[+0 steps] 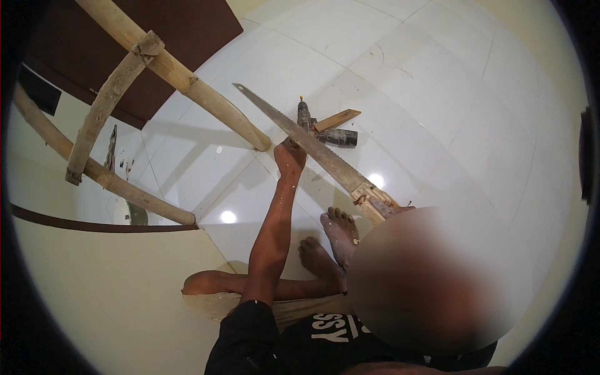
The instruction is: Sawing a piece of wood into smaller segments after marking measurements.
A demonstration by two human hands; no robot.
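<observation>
A hand saw [325, 157] with a long toothed blade and a pale wooden handle slants across the middle. My right hand [382, 208] is closed round its handle; a blurred patch covers most of that hand and arm. Under the blade, low near the floor, is my left hand [289, 157], with its fingers curled and partly hidden by the saw. Just beyond it lies a dusty dark power drill [338, 137] with a yellowish tip. A short strip of wood [338, 119] with a slanted end rests by the drill; the blade hides its near end.
A ladder-like frame of round wooden poles [222, 112] with a rough crosspiece [107, 103] stands at left. Behind it is a dark brown panel [181, 37]. My bare feet [341, 234] are on the glossy white tile floor [431, 119], close below the saw. A pale wall edges the right.
</observation>
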